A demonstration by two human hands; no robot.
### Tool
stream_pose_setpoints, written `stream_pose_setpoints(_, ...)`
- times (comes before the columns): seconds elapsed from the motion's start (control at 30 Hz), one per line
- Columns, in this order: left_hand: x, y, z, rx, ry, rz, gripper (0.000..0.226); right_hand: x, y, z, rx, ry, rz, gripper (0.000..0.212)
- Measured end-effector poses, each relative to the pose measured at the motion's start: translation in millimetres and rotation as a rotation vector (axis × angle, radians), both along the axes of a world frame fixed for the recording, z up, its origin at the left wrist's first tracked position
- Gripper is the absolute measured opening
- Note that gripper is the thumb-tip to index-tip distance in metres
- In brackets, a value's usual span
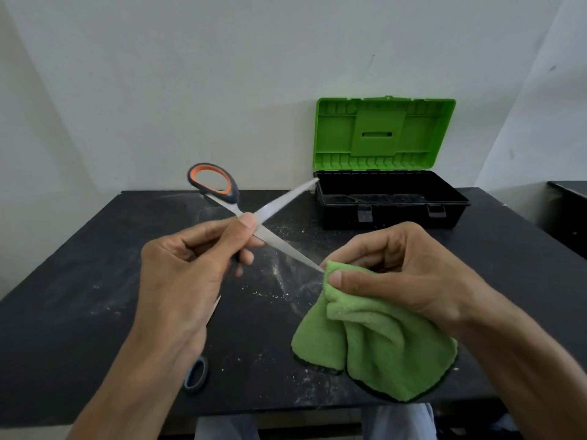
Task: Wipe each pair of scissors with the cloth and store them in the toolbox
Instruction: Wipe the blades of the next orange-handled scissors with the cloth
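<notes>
Scissors (277, 203), orange-handled, in head view: blades spread, gripped near the pivot by left hand (184, 265) above the table (79, 281), one tip pinched in cloth (374, 350) by right hand (403, 268); wiping apparently midway, blue-handled pair (197, 374) waiting on table, open toolbox (397, 215) behind, contents unclear.

A black table (79, 281) stands pushed against a plain white wall (190, 74). Its top is scuffed, with pale dusty smears (279, 271) and small white specks scattered across the middle. At the far right, the corner of another dark table (571, 192) shows. A few small dark marks (552, 68) dot the wall.
</notes>
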State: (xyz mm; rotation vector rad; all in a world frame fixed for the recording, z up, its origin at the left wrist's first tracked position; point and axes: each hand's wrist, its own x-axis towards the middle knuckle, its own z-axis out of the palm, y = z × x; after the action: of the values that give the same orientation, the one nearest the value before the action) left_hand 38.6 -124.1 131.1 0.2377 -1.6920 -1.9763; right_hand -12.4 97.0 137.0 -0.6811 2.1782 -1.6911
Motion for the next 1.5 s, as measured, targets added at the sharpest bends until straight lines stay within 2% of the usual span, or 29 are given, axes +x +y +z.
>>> stream_pose_setpoints(0.23,-9,0,-4,0.069,-0.059,-0.015,0.010,-8,12,-2,-0.055,0.020,-0.032,0.023)
stream_pose_setpoints(0.43,-16,0,-8,0.108,-0.094,-0.024,0.012,-22,23,-6,-0.021,0.065,-0.133,0.025)
stream_pose_setpoints(0.53,-19,2,-12,0.152,-0.120,-0.045,0.013,-38,31,-15,0.086,0.111,-0.201,0.024)
stream_pose_setpoints(0.63,-24,6,-19,0.213,-0.157,-0.094,0.012,-57,38,-29,0.209,0.091,-0.223,0.012)
stream_pose_setpoints(0.8,-40,19,-31,0.423,-0.222,-0.148,0.014,-96,42,-73,0.452,0.096,-0.188,0.007)
stream_pose_setpoints(0.9,-52,28,-45,0.505,-0.247,-0.154,0.010,-109,39,-111,0.534,0.216,-0.273,0.009)
stream_pose_setpoints(1.03,-66,34,-61,0.575,-0.286,-0.093,0.012,-110,34,-127,0.519,0.506,-0.559,0.023)
stream_pose_setpoints(1.13,-76,38,-71,0.581,-0.313,-0.038,0.011,-95,28,-112,0.478,0.699,-0.606,0.013)
stream_pose_setpoints(1.2,-80,46,-74,0.578,-0.331,-0.030,0.005,-79,20,-100,0.383,0.616,-0.479,0.021)
stream_pose_setpoints(1.3,-85,63,-73,0.585,-0.355,-0.059,0.007,-54,-1,-85,0.214,0.275,-0.196,0.022)
stream_pose_setpoints(1.37,-87,73,-71,0.588,-0.371,-0.109,0.010,-49,-11,-85,0.107,0.195,-0.165,0.018)
stream_pose_setpoints(1.5,-88,82,-65,0.583,-0.371,-0.139,0.017,-51,-16,-83,-0.028,0.055,-0.247,0.012)
